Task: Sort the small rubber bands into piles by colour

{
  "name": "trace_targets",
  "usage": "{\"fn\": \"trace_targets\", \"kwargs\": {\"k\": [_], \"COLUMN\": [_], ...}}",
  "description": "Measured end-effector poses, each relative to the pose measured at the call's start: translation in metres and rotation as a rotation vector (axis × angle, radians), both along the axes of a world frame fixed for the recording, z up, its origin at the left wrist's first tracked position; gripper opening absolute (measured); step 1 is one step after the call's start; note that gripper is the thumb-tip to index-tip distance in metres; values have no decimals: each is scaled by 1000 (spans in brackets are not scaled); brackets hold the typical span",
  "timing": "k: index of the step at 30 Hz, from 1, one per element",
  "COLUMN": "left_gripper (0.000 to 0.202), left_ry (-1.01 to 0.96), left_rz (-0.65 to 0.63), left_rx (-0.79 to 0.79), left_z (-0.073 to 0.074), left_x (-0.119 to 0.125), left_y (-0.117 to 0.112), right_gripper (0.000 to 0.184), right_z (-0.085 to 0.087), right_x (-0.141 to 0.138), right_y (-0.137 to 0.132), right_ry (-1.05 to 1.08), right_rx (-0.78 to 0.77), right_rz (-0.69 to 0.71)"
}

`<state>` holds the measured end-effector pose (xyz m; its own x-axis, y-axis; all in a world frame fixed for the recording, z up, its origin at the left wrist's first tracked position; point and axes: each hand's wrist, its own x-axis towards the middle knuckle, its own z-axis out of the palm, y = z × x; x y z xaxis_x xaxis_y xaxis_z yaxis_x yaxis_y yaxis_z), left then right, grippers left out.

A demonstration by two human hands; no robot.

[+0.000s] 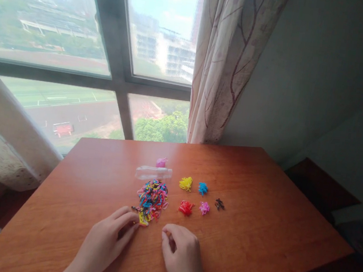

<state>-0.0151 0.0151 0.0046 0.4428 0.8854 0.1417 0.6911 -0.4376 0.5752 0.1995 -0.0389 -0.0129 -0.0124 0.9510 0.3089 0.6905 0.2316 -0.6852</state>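
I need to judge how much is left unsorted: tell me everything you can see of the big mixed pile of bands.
The mixed pile is a loose heap of tiny elastic loops, rubbery-looking, in red, blue, yellow, pink and black tangled together. It lies flat on the wooden table, just near of a clear plastic container. The left hand fingers touch its near edge.

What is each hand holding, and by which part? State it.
Left hand: fingertips touch the near edge of the mixed rubber band pile; a grip cannot be told. Right hand: curled on the table, contents hidden.
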Motion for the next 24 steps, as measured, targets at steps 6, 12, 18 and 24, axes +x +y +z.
{"fn": "trace_targets", "kwargs": {"k": [6, 12, 18, 24], "left_gripper": [17, 18, 19, 16], "left_ry": [16, 46, 18, -15], "left_rz": [-1, -8, -16, -31], "left_rx": [-18, -33, 10, -4], "left_z": [-3, -2, -2, 1], "left_x": [-2, -1, -2, -4], "left_y": [1, 2, 2, 1], "right_gripper": [17, 17, 17, 17], "right_z": [-2, -1, 0, -1], "right_x": [0, 0, 0, 0], "right_y": [0, 0, 0, 0], "right_ry": [12, 3, 16, 26], "right_rx": [-12, -16, -22, -23], "right_rz": [3, 2, 3, 3]}}
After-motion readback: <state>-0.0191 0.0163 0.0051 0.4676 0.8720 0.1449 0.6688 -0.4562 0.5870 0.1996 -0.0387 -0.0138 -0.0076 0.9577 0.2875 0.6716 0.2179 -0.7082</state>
